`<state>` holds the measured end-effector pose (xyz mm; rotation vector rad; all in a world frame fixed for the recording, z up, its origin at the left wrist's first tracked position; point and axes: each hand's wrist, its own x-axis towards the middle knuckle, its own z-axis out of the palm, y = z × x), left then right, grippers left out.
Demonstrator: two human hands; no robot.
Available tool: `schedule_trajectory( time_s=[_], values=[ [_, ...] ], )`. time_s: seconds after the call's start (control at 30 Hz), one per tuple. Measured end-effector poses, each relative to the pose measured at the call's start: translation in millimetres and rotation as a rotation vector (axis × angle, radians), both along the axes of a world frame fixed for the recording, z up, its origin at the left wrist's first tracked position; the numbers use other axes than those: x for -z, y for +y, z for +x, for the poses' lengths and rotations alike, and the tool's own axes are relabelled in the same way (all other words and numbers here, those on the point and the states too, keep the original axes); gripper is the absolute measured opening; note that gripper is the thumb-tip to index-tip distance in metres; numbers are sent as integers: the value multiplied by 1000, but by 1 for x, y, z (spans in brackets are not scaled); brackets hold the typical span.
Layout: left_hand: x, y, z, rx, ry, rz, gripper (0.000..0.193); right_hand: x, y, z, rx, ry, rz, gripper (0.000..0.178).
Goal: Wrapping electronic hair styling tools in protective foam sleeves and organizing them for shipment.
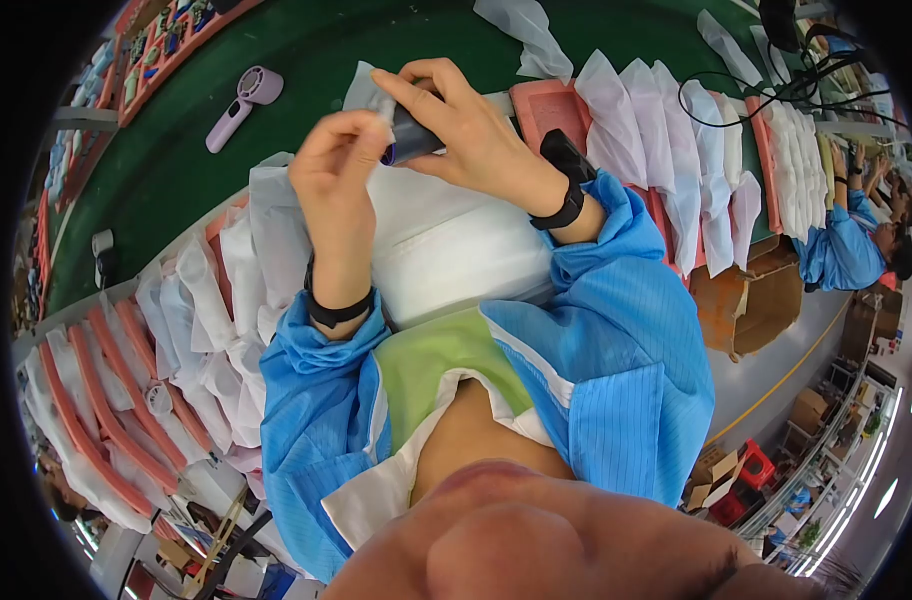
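Note:
My right hand [466, 125] is closed around a dark grey, rounded device [413, 135], with its thumb beneath and fingers over the top. A frosted translucent bag [364, 88] stands up beyond the device, between my hands. My left hand [338, 160], slightly blurred, pinches at the bag's edge beside the device's near end. How far the bag covers the device is hidden by my fingers. Below my hands, against my body, lies a stack of white translucent bags [456, 250]. On the green work surface [316, 60], to the left, rests a lilac handheld fan [244, 105].
Pink trays [551, 110] with bagged items line both sides, with more bagged items [216, 300] at left. Black cables [776, 95] hang at upper right. A cardboard box [746, 300] stands on the floor. Another person in blue [846, 245] works far right.

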<state>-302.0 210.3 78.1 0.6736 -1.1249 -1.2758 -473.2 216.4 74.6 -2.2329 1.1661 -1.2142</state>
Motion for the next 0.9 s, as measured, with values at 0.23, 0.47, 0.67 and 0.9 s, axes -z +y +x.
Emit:
schedule_trajectory(
  time_s=[0.23, 0.47, 0.67, 0.9],
  values=[
    [0, 23, -27, -299, -684, -643, 27, 0, -8, -3, 115, -3, -139, 75],
    [-11, 21, -31, -265, -680, -421, 47, 2, -3, -4, 189, -405, 61, 64],
    [-9, 0, 2, -213, -505, -442, 42, 0, -5, -1, -193, -499, 161, 66],
    [-11, -9, 8, -9, -214, -455, 32, 14, -10, -2, -100, -91, 181, 61]
  ],
)
